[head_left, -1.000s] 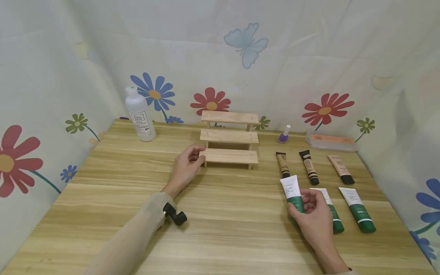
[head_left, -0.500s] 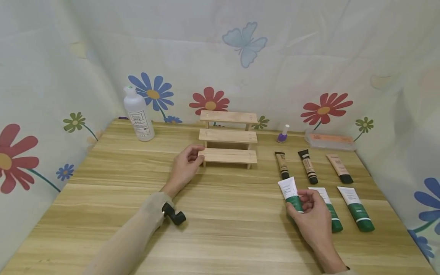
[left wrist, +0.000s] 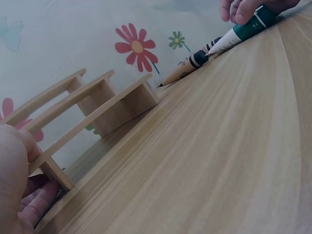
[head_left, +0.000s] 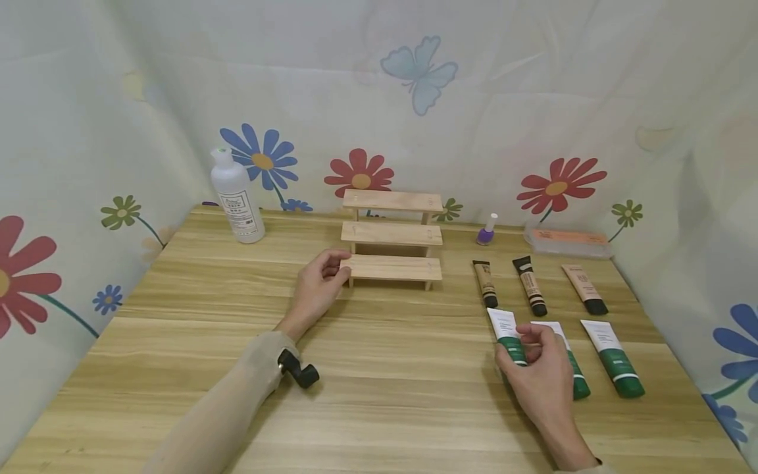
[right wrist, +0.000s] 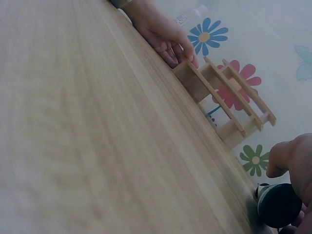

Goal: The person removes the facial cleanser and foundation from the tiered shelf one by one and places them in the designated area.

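Note:
My left hand [head_left: 320,283] holds the left end of the lowest step of a small three-tier wooden stand [head_left: 392,267], which stands upright near the back. In the left wrist view, fingers [left wrist: 41,202] reach under that step. At the right, my right hand [head_left: 539,368] is around a white and green squeeze tube [head_left: 505,322], thumb on its left and fingers on its right. The tube lies low at the table, white end pointing away. Its dark green cap [right wrist: 280,205] faces the right wrist camera. A second such tube [head_left: 577,378] is partly hidden behind the right hand.
Another white and green tube [head_left: 616,362] lies further right. Behind are a gold tube [head_left: 486,283], a beige and black tube [head_left: 531,286] and a pink one [head_left: 584,288]. A purple nail polish bottle [head_left: 487,232], a clear case [head_left: 568,243] and a white bottle [head_left: 237,197] stand along the back.
The tube in my right hand has gone from tilted up to lying lower, its white end turned slightly right. My left hand keeps its hold on the stand.

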{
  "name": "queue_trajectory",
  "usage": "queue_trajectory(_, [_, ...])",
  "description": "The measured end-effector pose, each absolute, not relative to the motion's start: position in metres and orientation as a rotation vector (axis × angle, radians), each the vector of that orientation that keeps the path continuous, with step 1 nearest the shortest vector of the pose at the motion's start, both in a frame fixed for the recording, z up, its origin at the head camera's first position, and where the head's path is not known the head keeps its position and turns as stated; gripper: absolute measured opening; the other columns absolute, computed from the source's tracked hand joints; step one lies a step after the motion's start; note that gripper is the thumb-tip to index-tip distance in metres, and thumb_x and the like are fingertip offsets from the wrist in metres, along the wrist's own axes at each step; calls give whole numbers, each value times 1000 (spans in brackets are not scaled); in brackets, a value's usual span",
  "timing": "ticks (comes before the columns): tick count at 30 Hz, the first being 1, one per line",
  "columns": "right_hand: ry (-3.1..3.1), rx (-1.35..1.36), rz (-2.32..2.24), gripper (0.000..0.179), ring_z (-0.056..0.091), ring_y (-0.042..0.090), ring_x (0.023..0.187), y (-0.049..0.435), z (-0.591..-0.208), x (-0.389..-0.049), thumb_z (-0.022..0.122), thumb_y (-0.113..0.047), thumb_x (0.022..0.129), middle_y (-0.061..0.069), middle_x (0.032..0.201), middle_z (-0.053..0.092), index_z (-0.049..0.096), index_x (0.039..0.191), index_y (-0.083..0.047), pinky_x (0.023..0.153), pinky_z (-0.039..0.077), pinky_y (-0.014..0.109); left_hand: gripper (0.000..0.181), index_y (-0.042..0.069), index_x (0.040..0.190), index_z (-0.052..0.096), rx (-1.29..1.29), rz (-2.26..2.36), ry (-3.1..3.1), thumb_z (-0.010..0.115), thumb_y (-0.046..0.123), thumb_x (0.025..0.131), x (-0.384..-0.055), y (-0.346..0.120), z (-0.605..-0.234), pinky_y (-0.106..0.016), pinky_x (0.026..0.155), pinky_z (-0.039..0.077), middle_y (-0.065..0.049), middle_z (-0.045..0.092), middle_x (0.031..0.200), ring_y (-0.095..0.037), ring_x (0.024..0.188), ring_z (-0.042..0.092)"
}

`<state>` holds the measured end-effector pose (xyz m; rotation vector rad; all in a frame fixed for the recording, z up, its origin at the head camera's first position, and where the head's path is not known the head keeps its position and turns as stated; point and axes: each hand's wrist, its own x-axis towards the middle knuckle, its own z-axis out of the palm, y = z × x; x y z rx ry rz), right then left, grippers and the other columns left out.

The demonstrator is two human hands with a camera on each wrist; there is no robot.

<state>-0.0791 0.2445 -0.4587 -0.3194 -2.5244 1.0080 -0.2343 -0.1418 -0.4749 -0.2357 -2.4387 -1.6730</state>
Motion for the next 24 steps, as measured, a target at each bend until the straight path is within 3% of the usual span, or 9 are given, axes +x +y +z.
queue_trajectory(10, [-2422, -249, 986, 36, 50, 21, 91, 244, -457, -84, 85, -13, 92, 12, 116, 64, 71, 124, -4, 78, 34, 29, 24, 23, 133, 75, -240, -1665, -2435, 72, 24, 110, -236, -142, -476, -32, 94, 61, -4, 72, 122, -20, 111, 72])
queue_trajectory(18, [-2358, -44, 1028, 33, 54, 25, 106, 248, -441, -97, 81, -10, 97, 15, 122, 60, 71, 127, -3, 84, 40, 31, 41, 10, 146, 65, -230, -1559, -2358, 70, 21, 107, -233, -133, -473, -47, 107, 59, -12, 69, 136, -28, 121, 70])
queue_trajectory(21, [-2385, 66, 1015, 38, 55, 32, 110, 247, -433, -106, 80, -10, 97, 19, 129, 58, 71, 133, -3, 90, 44, 41, 45, 7, 147, 63, -280, -1431, -2274, 71, 20, 104, -229, -128, -468, -52, 113, 53, -15, 65, 141, -32, 128, 65])
queue_trajectory(24, [-2441, 191, 970, 48, 54, 43, 125, 243, -428, -117, 81, -13, 98, 27, 144, 52, 66, 143, -2, 96, 48, 57, 51, 8, 148, 62, -361, -1280, -2233, 72, 22, 100, -222, -123, -461, -58, 119, 48, -18, 57, 153, -36, 141, 57])
